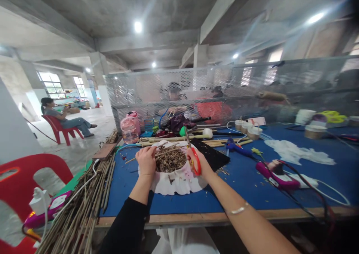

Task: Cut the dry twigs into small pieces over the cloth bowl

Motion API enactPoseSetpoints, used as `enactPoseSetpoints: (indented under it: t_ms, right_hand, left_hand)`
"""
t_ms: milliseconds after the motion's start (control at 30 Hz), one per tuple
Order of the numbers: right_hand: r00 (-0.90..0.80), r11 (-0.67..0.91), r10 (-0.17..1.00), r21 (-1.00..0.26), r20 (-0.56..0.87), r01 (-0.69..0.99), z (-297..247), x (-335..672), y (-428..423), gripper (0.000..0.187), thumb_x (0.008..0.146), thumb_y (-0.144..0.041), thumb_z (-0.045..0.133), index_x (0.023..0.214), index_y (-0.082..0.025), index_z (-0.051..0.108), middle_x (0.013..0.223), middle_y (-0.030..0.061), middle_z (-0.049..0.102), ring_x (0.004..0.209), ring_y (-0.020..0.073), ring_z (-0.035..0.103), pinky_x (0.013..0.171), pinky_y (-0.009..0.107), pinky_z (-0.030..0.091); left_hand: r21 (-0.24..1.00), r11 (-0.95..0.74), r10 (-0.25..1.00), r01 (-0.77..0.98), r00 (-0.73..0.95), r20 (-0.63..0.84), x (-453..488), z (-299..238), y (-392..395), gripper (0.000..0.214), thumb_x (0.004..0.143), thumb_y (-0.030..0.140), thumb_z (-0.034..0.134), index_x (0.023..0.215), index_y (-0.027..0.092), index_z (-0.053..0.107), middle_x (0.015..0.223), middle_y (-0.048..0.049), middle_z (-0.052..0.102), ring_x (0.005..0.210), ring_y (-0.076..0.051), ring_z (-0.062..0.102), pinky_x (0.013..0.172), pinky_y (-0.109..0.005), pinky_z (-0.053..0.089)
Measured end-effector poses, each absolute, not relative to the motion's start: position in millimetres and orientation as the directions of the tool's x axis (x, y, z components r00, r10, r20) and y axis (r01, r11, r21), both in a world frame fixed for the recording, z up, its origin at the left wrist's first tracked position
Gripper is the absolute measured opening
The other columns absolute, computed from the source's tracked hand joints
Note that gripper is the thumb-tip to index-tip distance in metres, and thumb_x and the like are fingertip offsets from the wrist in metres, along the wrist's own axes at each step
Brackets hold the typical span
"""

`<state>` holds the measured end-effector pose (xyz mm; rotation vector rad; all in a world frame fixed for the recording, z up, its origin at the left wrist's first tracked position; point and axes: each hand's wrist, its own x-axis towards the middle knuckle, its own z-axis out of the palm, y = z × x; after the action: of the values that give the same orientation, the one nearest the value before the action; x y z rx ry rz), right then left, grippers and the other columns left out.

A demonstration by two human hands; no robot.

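Note:
My right hand (202, 163) is closed around scissors with red-orange handles (197, 162). Their blades point up and away from me, at the right edge of a white cloth-covered container (178, 185). Brown chopped plant bits (170, 161) fill the container, with some thin dry twigs lying across the top. At its left rim, my left hand (146, 160) is closed, back of the hand up. A thin twig (129, 160) pokes out to the left of these fingers; their tips are partly hidden.
Long dry stems (84, 205) lie along the table's left side, with a brown box (104, 151) on them. A glue gun (238, 148), a purple power strip (276, 177) with cables and a white plastic bag (297, 152) lie to the right. A mesh partition (140, 89) stands behind; people sit beyond.

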<state>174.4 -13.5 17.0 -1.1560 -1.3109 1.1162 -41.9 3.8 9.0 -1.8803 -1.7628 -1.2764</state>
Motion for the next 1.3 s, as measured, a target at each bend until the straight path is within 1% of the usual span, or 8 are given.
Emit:
enactPoseSetpoints:
  t_ms: [67, 167, 267, 400, 667, 867, 1000, 1300]
  right_hand:
    - [-0.203, -0.104, 0.976, -0.991, -0.085, -0.082, 25, 182, -32, 0.057, 0.075, -0.074, 0.03, 0.068, -0.019, 0.047, 0.061, 0.0003, 0.05, 0.048, 0.0111, 0.045, 0.041, 0.023, 0.042]
    - [-0.436, -0.324, 0.859, -0.944, -0.269, -0.057, 40, 196, -62, 0.065, 0.076, -0.075, 0.023, 0.071, -0.016, 0.051, 0.076, 0.0068, 0.059, 0.058, 0.0138, 0.053, 0.046, 0.026, 0.048]
    - [-0.442, -0.422, 0.806, -0.906, -0.393, 0.036, 52, 203, -82, 0.066, 0.077, -0.075, 0.022, 0.07, -0.016, 0.052, 0.073, 0.0073, 0.059, 0.059, 0.0136, 0.054, 0.046, 0.025, 0.048]
    - [-0.384, -0.485, 0.789, -0.87, -0.479, 0.089, 58, 200, -88, 0.067, 0.076, -0.076, 0.022, 0.069, -0.016, 0.051, 0.071, 0.0075, 0.059, 0.054, 0.0131, 0.053, 0.044, 0.024, 0.046]
    - [-0.397, -0.594, 0.73, -0.804, -0.557, 0.037, 63, 191, -97, 0.067, 0.074, -0.078, 0.021, 0.068, -0.017, 0.049, 0.055, -0.0007, 0.046, 0.042, 0.0101, 0.044, 0.042, 0.025, 0.044]
    - [-0.363, -0.593, 0.742, -0.804, -0.564, 0.039, 58, 188, -88, 0.066, 0.074, -0.077, 0.02, 0.068, -0.017, 0.048, 0.054, -0.0004, 0.046, 0.043, 0.0108, 0.044, 0.044, 0.027, 0.044]
    - [-0.361, -0.607, 0.733, -0.794, -0.576, 0.035, 52, 187, -82, 0.067, 0.073, -0.078, 0.02, 0.068, -0.017, 0.047, 0.054, -0.0004, 0.046, 0.042, 0.0106, 0.043, 0.044, 0.027, 0.044]
    - [-0.282, -0.631, 0.741, -0.775, -0.609, 0.016, 42, 175, -72, 0.061, 0.074, -0.076, 0.027, 0.06, -0.018, 0.041, 0.043, -0.0069, 0.031, 0.031, 0.004, 0.027, 0.029, 0.012, 0.021]
  left_hand:
    - [0.368, -0.175, 0.664, 0.913, -0.167, 0.729, -47, 12, 3, 0.025, 0.085, 0.027, 0.045, 0.096, 0.028, 0.068, 0.097, -0.0057, 0.066, 0.094, -0.022, 0.05, 0.094, -0.043, 0.025]
    - [0.361, -0.137, 0.651, 0.922, -0.191, 0.735, -51, 16, 2, 0.024, 0.085, 0.025, 0.046, 0.094, 0.03, 0.068, 0.1, -0.0036, 0.066, 0.098, -0.023, 0.048, 0.1, -0.052, 0.013]
    - [0.349, -0.155, 0.65, 0.924, -0.17, 0.741, -53, 20, 1, 0.023, 0.085, 0.027, 0.046, 0.094, 0.031, 0.067, 0.101, -0.0028, 0.066, 0.101, -0.024, 0.047, 0.101, -0.057, 0.003]
    - [0.334, -0.189, 0.641, 0.924, -0.141, 0.755, -55, 21, 0, 0.022, 0.085, 0.029, 0.048, 0.094, 0.032, 0.067, 0.099, -0.0029, 0.066, 0.101, -0.024, 0.047, 0.102, -0.059, -0.004]
    - [0.364, -0.171, 0.641, 0.916, -0.178, 0.747, -64, 18, 3, 0.023, 0.085, 0.028, 0.046, 0.091, 0.032, 0.069, 0.099, -0.0026, 0.066, 0.102, -0.024, 0.046, 0.102, -0.058, 0.0]
    - [0.318, -0.295, 0.661, 0.901, -0.048, 0.749, -67, 18, 7, 0.021, 0.084, 0.032, 0.049, 0.089, 0.031, 0.069, 0.101, -0.0021, 0.067, 0.103, -0.022, 0.047, 0.104, -0.05, 0.01]
    - [0.301, -0.336, 0.655, 0.892, -0.008, 0.755, -70, 19, 8, 0.019, 0.083, 0.032, 0.051, 0.088, 0.033, 0.069, 0.102, -0.0003, 0.067, 0.103, -0.022, 0.047, 0.104, -0.049, 0.011]
    - [0.332, -0.314, 0.665, 0.889, -0.044, 0.746, -74, 20, 8, 0.018, 0.082, 0.03, 0.053, 0.088, 0.033, 0.07, 0.106, -0.001, 0.066, 0.104, -0.023, 0.046, 0.104, -0.051, 0.011]
